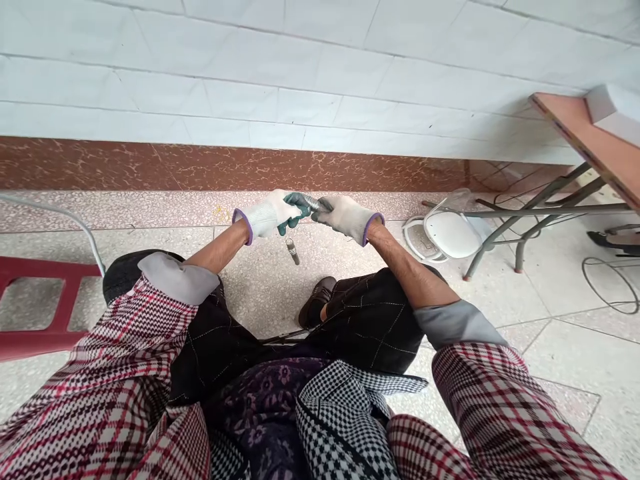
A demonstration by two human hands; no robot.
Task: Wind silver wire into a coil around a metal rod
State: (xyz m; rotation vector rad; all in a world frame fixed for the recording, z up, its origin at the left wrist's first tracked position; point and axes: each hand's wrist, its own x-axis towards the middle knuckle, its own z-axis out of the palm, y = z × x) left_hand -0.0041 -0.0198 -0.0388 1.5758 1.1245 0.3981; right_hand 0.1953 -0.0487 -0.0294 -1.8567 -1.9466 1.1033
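Observation:
Both hands wear white gloves with dark green-grey palms and purple cuffs, and they meet in front of me, low over the floor near the wall. Between them is a short silvery ribbed metal piece (312, 203), mostly covered by fingers. My left hand (281, 212) is closed round its left end. From the other side, my right hand (344, 216) grips it with curled fingers. Just below the left hand shows a second short grey metal cylinder (292, 251); whether it lies on the floor or hangs is unclear.
A tiled wall (310, 67) with a brown marble skirting (200, 170) runs across ahead. Left is a red plastic stool (60, 307). To the right, a white round-topped object (453, 235) lies beside a metal-legged table (595, 143). A black cable loop (613, 310) lies farther right.

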